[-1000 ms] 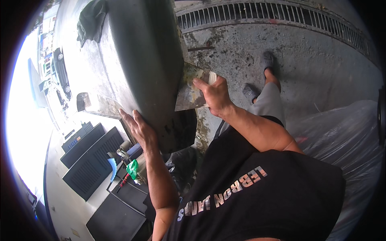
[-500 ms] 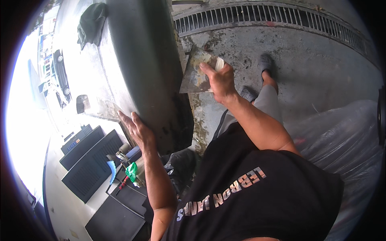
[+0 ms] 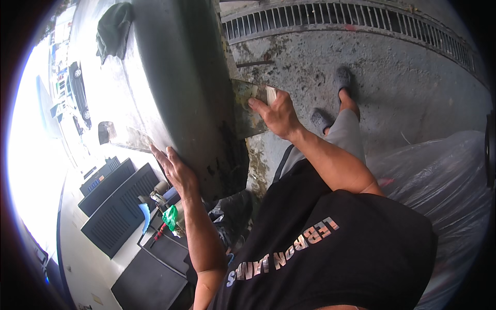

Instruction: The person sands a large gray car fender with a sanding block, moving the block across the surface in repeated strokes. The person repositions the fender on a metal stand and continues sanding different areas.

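Note:
My right hand point(image 3: 274, 113) grips a wide, stained metal putty knife point(image 3: 244, 121) with a pale handle, its blade against the right edge of a large curved grey panel point(image 3: 194, 77), apparently part of a vehicle body. My left hand point(image 3: 175, 170) lies on the lower left of that panel with fingers stretched out and a little apart, holding nothing. A dark green cloth point(image 3: 111, 28) is draped over the panel's upper left.
A long drain grate point(image 3: 330, 18) crosses the concrete floor point(image 3: 392, 88). Crumpled clear plastic sheeting point(image 3: 460, 175) is at the right. Dark vented panels point(image 3: 116, 206), a green plastic bag point(image 3: 170, 217) and other clutter sit at lower left. A black car point(image 3: 77, 93) stands outside.
About half a second ago the putty knife was raised clear of the panel's edge; it has since moved down and left against it. My left hand has barely moved.

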A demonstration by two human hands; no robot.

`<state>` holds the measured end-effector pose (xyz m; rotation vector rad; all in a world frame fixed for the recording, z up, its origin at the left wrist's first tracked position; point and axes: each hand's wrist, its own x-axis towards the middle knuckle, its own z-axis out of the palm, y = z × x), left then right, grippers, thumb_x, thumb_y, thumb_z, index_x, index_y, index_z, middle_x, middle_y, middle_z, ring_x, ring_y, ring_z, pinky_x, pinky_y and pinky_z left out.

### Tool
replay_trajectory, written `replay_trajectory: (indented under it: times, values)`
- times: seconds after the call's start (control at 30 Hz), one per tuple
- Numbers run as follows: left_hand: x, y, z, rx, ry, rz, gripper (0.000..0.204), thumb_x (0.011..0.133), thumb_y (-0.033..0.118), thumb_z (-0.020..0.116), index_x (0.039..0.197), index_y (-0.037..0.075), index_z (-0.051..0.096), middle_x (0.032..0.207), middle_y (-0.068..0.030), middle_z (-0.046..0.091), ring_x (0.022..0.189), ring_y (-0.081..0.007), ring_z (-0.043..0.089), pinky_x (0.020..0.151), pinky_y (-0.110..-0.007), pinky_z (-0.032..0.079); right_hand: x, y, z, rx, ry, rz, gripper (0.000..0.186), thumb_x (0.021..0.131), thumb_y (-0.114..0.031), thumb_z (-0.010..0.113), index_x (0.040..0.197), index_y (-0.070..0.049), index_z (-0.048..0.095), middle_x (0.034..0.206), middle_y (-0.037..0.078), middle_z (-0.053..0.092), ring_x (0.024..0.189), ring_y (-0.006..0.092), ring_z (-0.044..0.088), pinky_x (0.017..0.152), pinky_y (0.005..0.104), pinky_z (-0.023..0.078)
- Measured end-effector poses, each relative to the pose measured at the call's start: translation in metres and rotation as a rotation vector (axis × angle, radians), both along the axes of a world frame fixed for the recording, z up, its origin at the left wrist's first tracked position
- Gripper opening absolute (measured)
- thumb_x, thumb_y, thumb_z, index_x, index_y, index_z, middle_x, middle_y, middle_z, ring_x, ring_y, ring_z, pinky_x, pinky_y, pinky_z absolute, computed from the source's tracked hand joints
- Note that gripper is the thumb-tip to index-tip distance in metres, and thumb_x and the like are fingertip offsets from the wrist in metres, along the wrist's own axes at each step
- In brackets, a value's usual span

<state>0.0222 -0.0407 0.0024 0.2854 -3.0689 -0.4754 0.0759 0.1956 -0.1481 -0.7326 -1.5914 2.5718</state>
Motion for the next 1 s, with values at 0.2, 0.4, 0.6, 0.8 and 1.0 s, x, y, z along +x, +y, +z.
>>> replay_trajectory:
  times: [0.2, 0.4, 0.6, 0.8, 1.0]
  values:
    - [0.0, -0.006, -0.002, -0.018, 0.011, -0.029, 0.07, 0.11, 0.041, 0.035, 0.165, 0.0, 0.018, 0.17, -0.0247, 0.022, 0.159, -0.0363, 0.019, 0.128, -0.042, 0.017, -0.002, -0.007, -0.006, -0.161, -0.041, 0.015, 0.016, 0.097, -0.013, 0.071, 0.106, 0.0, 0.072, 0.09, 0.002, 0.073, 0.081, 0.0084, 0.062, 0.073, 0.0295, 0.052]
    - [0.003, -0.007, -0.002, -0.035, 0.013, -0.063, 0.068, 0.111, 0.038, 0.035, 0.165, 0.001, 0.018, 0.17, -0.0249, 0.022, 0.159, -0.0376, 0.02, 0.128, -0.043, 0.018, -0.012, -0.008, 0.001, -0.156, -0.022, 0.012, 0.016, 0.095, -0.012, 0.072, 0.105, 0.0, 0.073, 0.087, 0.003, 0.074, 0.076, 0.0091, 0.065, 0.07, 0.0299, 0.053]
    - [0.0, -0.006, -0.001, -0.058, 0.023, -0.042, 0.068, 0.111, 0.036, 0.035, 0.165, 0.001, 0.016, 0.17, -0.0264, 0.022, 0.158, -0.0396, 0.022, 0.127, -0.044, 0.019, -0.064, 0.027, 0.037, -0.126, 0.107, -0.096, 0.018, 0.098, -0.014, 0.065, 0.089, 0.0, 0.068, 0.07, 0.008, 0.067, 0.054, 0.014, 0.062, 0.048, 0.0308, 0.054]
    - [0.0, -0.003, -0.002, 0.013, 0.018, -0.019, 0.072, 0.11, 0.041, 0.036, 0.166, 0.001, 0.015, 0.17, -0.0264, 0.02, 0.158, -0.0386, 0.021, 0.127, -0.044, 0.019, 0.006, 0.022, -0.005, 0.006, 0.013, -0.072, 0.014, 0.097, -0.015, 0.067, 0.096, -0.001, 0.071, 0.079, 0.005, 0.071, 0.066, 0.0129, 0.061, 0.063, 0.0329, 0.052]
    - [0.002, -0.003, 0.0, -0.011, 0.001, 0.007, 0.071, 0.11, 0.042, 0.036, 0.167, 0.004, 0.015, 0.171, -0.0248, 0.019, 0.158, -0.0375, 0.021, 0.127, -0.044, 0.018, 0.002, -0.004, -0.003, -0.09, 0.016, -0.012, 0.016, 0.097, -0.015, 0.071, 0.104, 0.0, 0.072, 0.091, 0.002, 0.072, 0.082, 0.0097, 0.061, 0.076, 0.0314, 0.052]
